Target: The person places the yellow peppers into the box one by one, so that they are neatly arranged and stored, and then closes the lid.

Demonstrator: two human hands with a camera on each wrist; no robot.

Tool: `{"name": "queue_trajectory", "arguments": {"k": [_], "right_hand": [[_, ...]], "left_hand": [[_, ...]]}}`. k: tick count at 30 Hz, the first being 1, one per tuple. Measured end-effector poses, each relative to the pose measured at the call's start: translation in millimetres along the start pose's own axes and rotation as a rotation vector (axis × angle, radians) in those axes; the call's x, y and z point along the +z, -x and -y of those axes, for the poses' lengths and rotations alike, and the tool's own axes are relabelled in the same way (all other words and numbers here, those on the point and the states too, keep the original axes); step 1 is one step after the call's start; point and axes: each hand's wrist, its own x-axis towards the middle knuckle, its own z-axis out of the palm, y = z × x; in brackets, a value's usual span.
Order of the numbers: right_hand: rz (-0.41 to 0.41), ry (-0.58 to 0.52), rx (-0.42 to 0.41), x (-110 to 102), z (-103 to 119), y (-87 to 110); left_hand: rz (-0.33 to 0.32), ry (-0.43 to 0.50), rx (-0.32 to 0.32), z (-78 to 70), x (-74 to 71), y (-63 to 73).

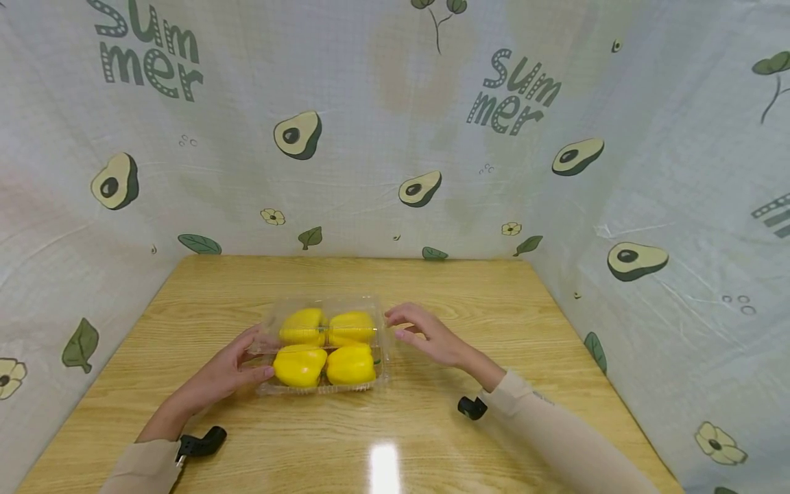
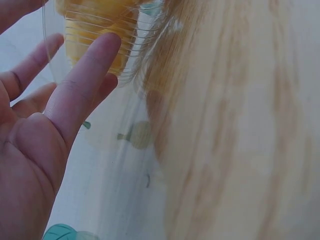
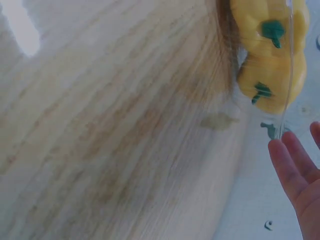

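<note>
A clear plastic container (image 1: 321,389) stands on the wooden table with several yellow bell peppers (image 1: 350,363) in two rows inside. Clear plastic overlies the far row; whether the lid is fully closed I cannot tell. My left hand (image 1: 231,370) is at the container's left side, thumb near the front left pepper. In the left wrist view, its fingers (image 2: 82,87) are extended beside the ribbed plastic wall. On the far right side, my right hand (image 1: 428,336) has its fingers loosely bent. The right wrist view shows its fingertips (image 3: 276,146) at the plastic edge, below green pepper stems.
The wooden table (image 1: 469,295) extends around the container. A pale cloth (image 1: 358,185) printed with avocados and leaves hangs behind the table and along both sides. Black wrist cameras (image 1: 202,442) sit at both cuffs.
</note>
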Motion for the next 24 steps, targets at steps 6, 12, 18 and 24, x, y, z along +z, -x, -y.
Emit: {"name": "queue_trajectory", "arguments": {"k": [6, 12, 18, 24], "right_hand": [[0.012, 0.002, 0.017, 5, 1, 4.4], [0.015, -0.001, 0.069, 12, 3, 7.9], [0.000, -0.034, 0.105, 19, 9, 12.7], [-0.007, -0.050, 0.153, 24, 15, 14.3]], "left_hand": [[0.007, 0.016, -0.006, 0.6, -0.1, -2.6], [0.004, -0.001, 0.003, 0.6, 0.2, -2.7], [0.002, 0.023, 0.007, 2.7, 0.5, -3.5], [-0.004, 0.031, 0.006, 3.1, -1.0, -1.5]]}}
